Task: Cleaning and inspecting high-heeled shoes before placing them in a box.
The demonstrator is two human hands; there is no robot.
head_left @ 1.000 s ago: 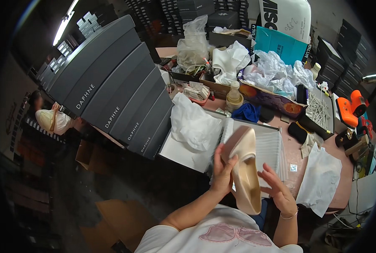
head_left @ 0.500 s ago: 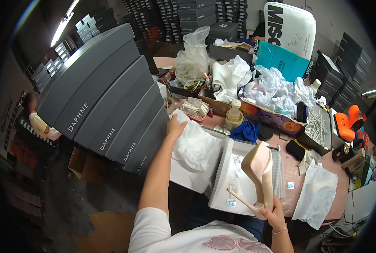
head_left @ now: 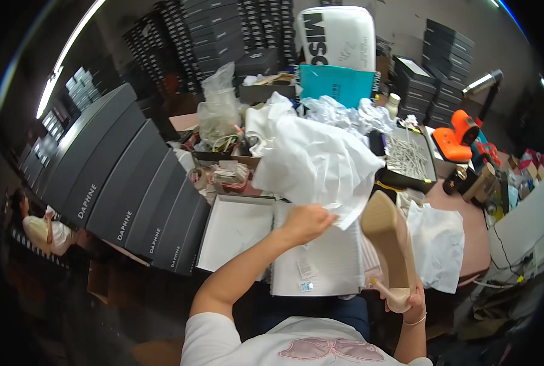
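My left hand (head_left: 311, 222) is closed on a corner of a sheet of white tissue paper (head_left: 324, 165), which billows up beyond it over the table. My right hand (head_left: 413, 302) grips a beige high-heeled shoe (head_left: 382, 226) by its heel end, toe pointing away and tan sole facing me. Below my left hand lies a white tray-like box part lined with ribbed white foam (head_left: 287, 268), with a small blue-and-white sachet (head_left: 307, 286) and a printed slip on it. Left of it rests an empty white box half (head_left: 232, 235).
Dark grey shoe boxes (head_left: 125, 189) are stacked high at the left. A second tissue sheet (head_left: 440, 244) lies at the right. Behind are crumpled paper, a box of white sticks (head_left: 406, 155) and an orange tool (head_left: 455, 140). A person (head_left: 43, 226) is at far left.
My left hand has lifted the tissue paper off the white box half and carried it right. The shoe has turned so its sole shows. The whole view has shifted.
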